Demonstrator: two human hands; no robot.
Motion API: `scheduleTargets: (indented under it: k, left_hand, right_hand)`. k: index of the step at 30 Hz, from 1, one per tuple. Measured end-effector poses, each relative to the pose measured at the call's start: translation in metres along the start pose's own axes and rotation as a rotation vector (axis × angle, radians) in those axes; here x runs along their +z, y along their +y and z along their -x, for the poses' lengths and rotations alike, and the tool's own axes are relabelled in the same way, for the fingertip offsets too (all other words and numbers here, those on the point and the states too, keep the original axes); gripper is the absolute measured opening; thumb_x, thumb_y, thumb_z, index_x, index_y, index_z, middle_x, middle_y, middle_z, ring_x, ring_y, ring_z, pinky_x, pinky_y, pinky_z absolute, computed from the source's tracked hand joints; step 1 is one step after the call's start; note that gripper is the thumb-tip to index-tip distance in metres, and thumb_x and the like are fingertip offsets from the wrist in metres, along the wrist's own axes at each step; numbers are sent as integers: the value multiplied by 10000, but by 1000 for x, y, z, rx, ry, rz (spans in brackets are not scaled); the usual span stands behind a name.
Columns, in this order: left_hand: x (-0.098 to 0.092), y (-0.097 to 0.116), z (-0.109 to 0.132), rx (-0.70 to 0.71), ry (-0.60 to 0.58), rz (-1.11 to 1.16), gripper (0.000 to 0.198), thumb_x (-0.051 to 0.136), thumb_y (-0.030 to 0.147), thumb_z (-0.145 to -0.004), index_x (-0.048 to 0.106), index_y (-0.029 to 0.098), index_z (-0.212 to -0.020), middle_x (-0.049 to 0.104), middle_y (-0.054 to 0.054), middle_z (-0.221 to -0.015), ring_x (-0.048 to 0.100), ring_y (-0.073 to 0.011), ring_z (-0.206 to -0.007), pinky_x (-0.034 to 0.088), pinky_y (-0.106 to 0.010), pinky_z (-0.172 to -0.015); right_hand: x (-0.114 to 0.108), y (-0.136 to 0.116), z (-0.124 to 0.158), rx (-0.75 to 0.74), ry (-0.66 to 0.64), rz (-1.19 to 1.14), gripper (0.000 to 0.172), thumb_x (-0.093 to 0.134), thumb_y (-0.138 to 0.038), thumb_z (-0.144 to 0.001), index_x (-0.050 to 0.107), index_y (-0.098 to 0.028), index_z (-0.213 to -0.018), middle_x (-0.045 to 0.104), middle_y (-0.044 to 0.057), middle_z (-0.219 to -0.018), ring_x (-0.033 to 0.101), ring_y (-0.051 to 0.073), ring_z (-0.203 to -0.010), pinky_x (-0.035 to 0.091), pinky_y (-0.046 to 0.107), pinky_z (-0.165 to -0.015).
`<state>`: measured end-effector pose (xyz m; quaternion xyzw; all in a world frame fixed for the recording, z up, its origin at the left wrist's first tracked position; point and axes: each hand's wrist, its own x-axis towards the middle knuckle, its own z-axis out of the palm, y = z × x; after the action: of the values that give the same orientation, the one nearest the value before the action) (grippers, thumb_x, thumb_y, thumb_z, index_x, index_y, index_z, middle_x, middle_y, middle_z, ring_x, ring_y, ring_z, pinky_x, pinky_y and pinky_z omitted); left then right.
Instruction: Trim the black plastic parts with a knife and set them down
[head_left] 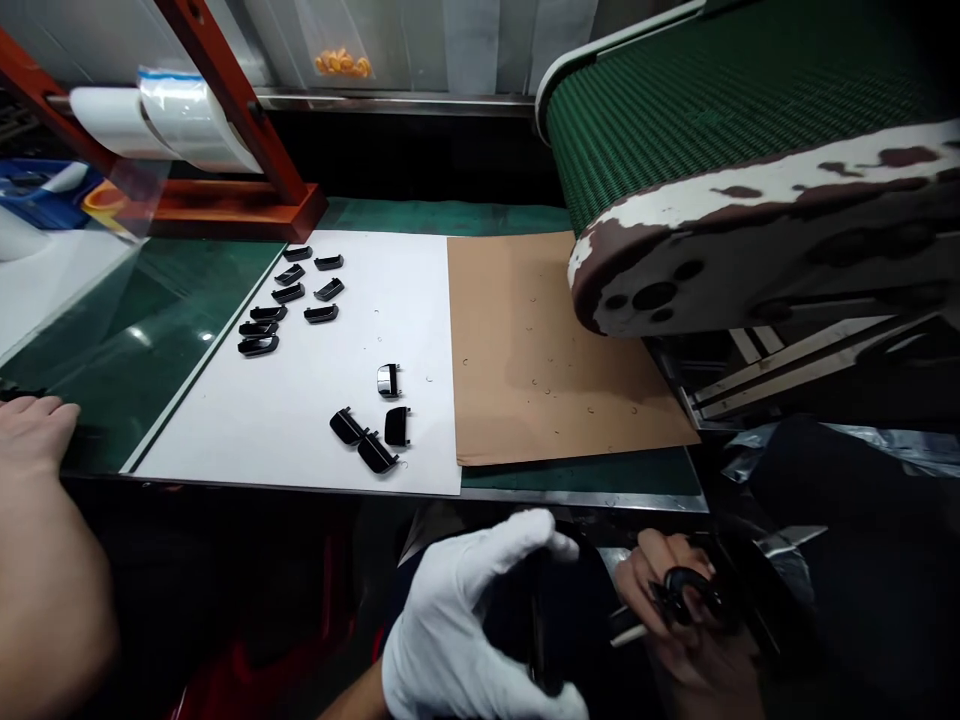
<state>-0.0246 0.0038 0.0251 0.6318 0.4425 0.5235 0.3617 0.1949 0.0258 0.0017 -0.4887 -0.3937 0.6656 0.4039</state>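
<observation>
My left hand (pixel 469 620), in a white glove, is low in the middle of the head view. Its thumb and fingers curve around a dark shape that blends into the dark clothing behind, so I cannot make out what it is. To its right, my bare right hand (pixel 660 590) is closed on a black tool with a looped handle (pixel 684 590). A thin pale piece (pixel 628 636) sticks out leftward from under its fingers. Beyond the hands, several glossy black plastic parts (pixel 377 453) lie on a white sheet (pixel 390 330), some near its front edge and others farther back in rows (pixel 268 313).
Brown cardboard (pixel 525 350) with small curled shavings lies beside the sheet. A green conveyor belt (pixel 712 130) overhangs the right side. A red-orange stand (pixel 232 205) holds film rolls (pixel 191 120) at the back left. Another person's hand (pixel 34 430) rests at the left edge.
</observation>
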Motion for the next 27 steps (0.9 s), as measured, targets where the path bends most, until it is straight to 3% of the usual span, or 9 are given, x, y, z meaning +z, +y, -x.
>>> scheduleTargets:
  k: [3, 7, 11, 14, 18, 21, 23, 25, 27]
  left_hand:
    - [-11, -21, -23, -29, 55, -175, 737, 781, 266, -719, 431, 222, -1367, 652, -66, -1194, 644, -239, -1086, 495, -341, -1000]
    - [-33, -59, -71, -134, -47, -549, 776, 756, 232, -752, 354, 181, -1413, 624, -108, -1248, 598, -247, -1162, 455, -380, -1036]
    - [-39, -88, -106, -167, -139, -660, 688, 768, 192, -709, 474, 144, -1329, 674, -144, -1123, 657, -318, -1035, 521, -448, -916]
    - [-35, -99, -115, -169, -204, -690, 641, 818, 181, -631, 568, 155, -1221, 686, -127, -1089, 655, -329, -1023, 526, -434, -900]
    - [-37, -95, -101, -183, -173, -699, 676, 810, 190, -663, 511, 165, -1270, 609, -147, -1251, 572, -321, -1173, 458, -443, -1003]
    - [-44, -72, -73, -212, -114, -689, 737, 739, 298, -782, 356, 174, -1399, 517, -172, -1367, 483, -326, -1277, 391, -497, -1063]
    - [-44, -52, -51, -204, -153, -589, 797, 724, 418, -786, 308, 210, -1434, 506, -143, -1391, 483, -308, -1283, 424, -454, -1056]
    - [-37, -34, -34, -158, -195, -394, 768, 722, 475, -769, 372, 229, -1406, 530, -131, -1366, 530, -309, -1234, 474, -435, -1014]
    - [-26, -25, -23, -118, -190, -285, 551, 663, 442, -838, 490, 225, -1315, 563, -120, -1309, 588, -290, -1141, 513, -449, -949]
  right_hand:
    - [-2, -3, -11, -60, 54, -64, 301, 792, -514, -611, 639, -262, -553, 567, -10, -550, 333, 70, -320, 295, 260, -314]
    - [1, -4, -27, -126, 166, -148, 207, 826, -423, -626, 704, -262, -668, 672, 12, -690, 307, 4, -298, 329, 230, -337]
    - [1, -4, -36, -113, 281, -191, 241, 876, -353, -593, 696, -203, -653, 655, 19, -587, 353, 6, -324, 321, 186, -346]
    - [-2, -3, -40, -127, 312, -218, 291, 877, -391, -576, 660, -204, -624, 626, -7, -539, 334, 0, -318, 277, 157, -339]
    - [-7, 0, -42, -122, 303, -190, 311, 871, -426, -574, 685, -226, -723, 655, 10, -544, 361, 12, -332, 291, 154, -368]
    - [-2, 4, -39, -88, 232, -123, 323, 850, -458, -597, 688, -201, -703, 623, 7, -503, 347, 15, -335, 288, 169, -386]
    - [8, 6, -36, -63, 177, -81, 335, 812, -486, -641, 682, -180, -672, 589, 7, -474, 334, 29, -343, 238, 185, -381]
    - [19, 8, -33, -45, 118, -32, 365, 749, -517, -705, 669, -168, -637, 565, 9, -462, 324, 47, -355, 184, 210, -386]
    - [29, 10, -31, -24, 35, 28, 405, 701, -543, -742, 654, -162, -613, 565, 12, -476, 313, 55, -368, 168, 227, -400]
